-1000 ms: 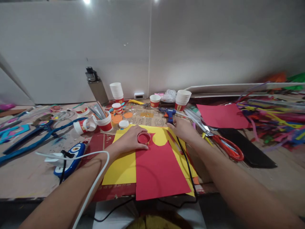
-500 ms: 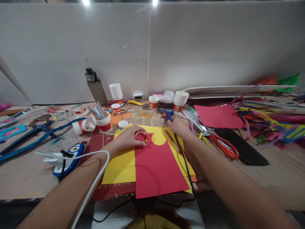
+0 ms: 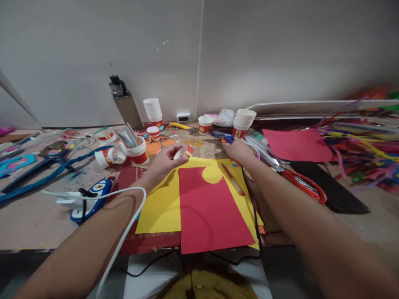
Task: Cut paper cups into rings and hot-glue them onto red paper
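My left hand (image 3: pixel 164 162) is lifted a little above the paper, fingers pinched on a cut ring of a red-and-white paper cup (image 3: pixel 183 153). My right hand (image 3: pixel 239 150) reaches forward past the sheets to the blue glue gun (image 3: pixel 222 136), fingers curled on it; the grip is partly hidden. Below both hands lies a red paper sheet (image 3: pixel 212 211) with a half-round notch cut in its top edge, on top of a yellow sheet (image 3: pixel 160 207). A red pencil (image 3: pixel 232 179) rests on the yellow sheet beside my right wrist.
Stacks of paper cups (image 3: pixel 243 121), a cup of sticks (image 3: pixel 137 151), a grey bottle (image 3: pixel 124 104), red-handled scissors (image 3: pixel 307 187), another red sheet (image 3: pixel 297 145), a black slab (image 3: pixel 330 189) and coloured strips (image 3: pixel 361 149) crowd the table. A blue device with white cable (image 3: pixel 93 195) lies left.
My left hand lifted the cup ring off the red sheet and tilted it up. My right hand slid farther forward onto the glue gun. The camera shifted slightly.
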